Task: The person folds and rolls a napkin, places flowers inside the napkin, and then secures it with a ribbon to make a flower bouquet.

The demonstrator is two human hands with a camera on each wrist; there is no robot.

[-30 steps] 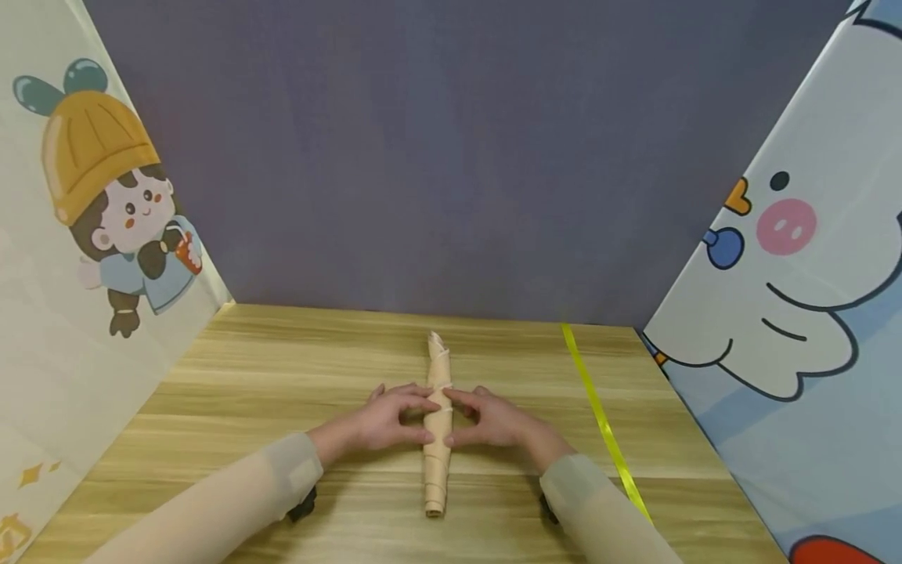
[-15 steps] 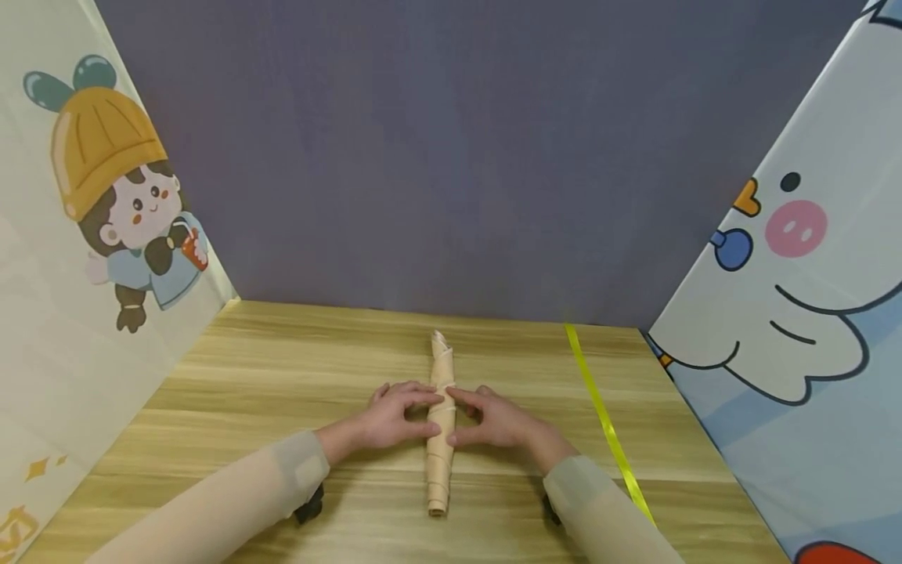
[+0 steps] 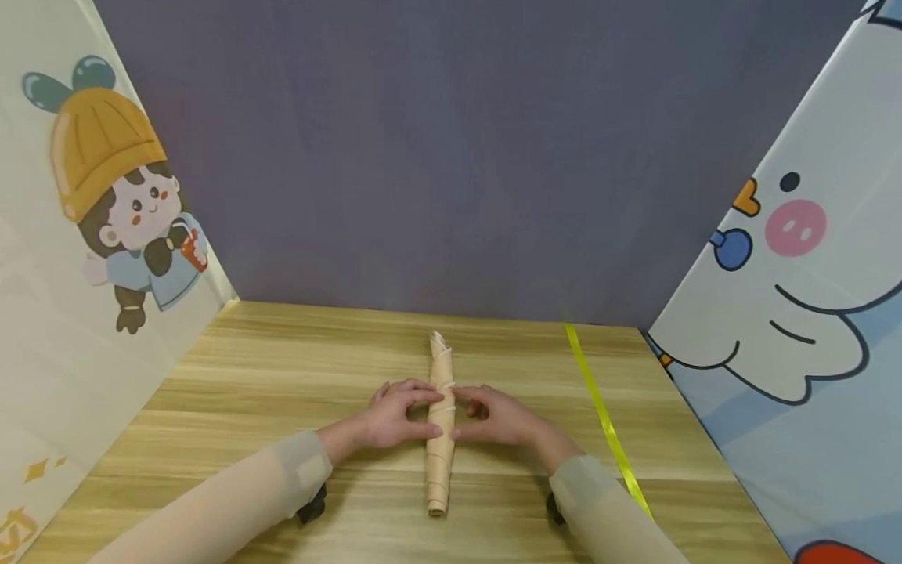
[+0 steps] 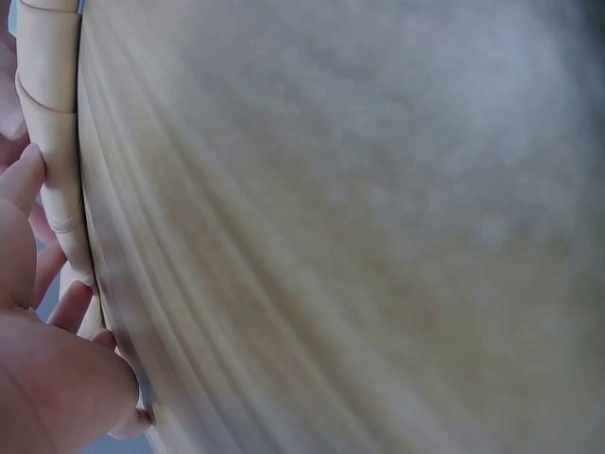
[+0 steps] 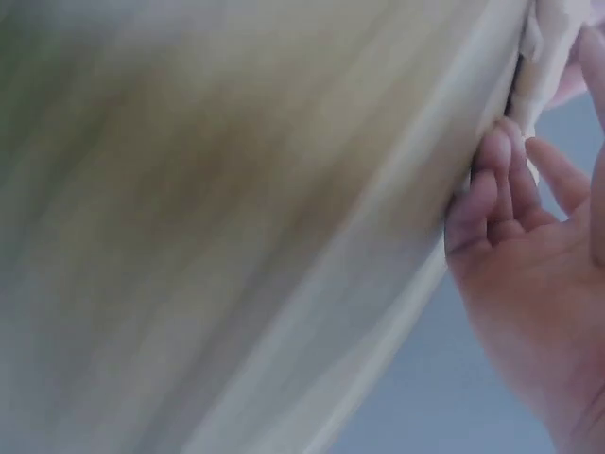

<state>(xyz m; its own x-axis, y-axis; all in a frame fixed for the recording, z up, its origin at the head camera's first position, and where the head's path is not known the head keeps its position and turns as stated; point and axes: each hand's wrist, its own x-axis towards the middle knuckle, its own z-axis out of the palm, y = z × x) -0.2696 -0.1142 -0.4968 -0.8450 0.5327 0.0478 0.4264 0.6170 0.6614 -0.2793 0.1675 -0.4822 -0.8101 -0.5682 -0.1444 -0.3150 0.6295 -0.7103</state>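
Observation:
A long beige roll, wound in overlapping turns and narrowing to a ragged far tip, lies lengthwise on the wooden table. My left hand comes from the left, its thumb and forefinger tips resting on the middle of the roll. On the opposite side, my right hand has its thumb and forefinger tips right at the roll's edge, the other fingers bent behind. In the left wrist view the left thumb lies against the roll. The right wrist view shows the right fingers beside the roll's end.
A yellow strip runs along the right part of the table. A dark grey panel stands behind it. Printed cartoon panels flank the left and right.
My right hand has shifted slightly right, its fingertips drawing back to the roll's edge. The left hand and the roll hold nearly still; the whole view shifted a little at first.

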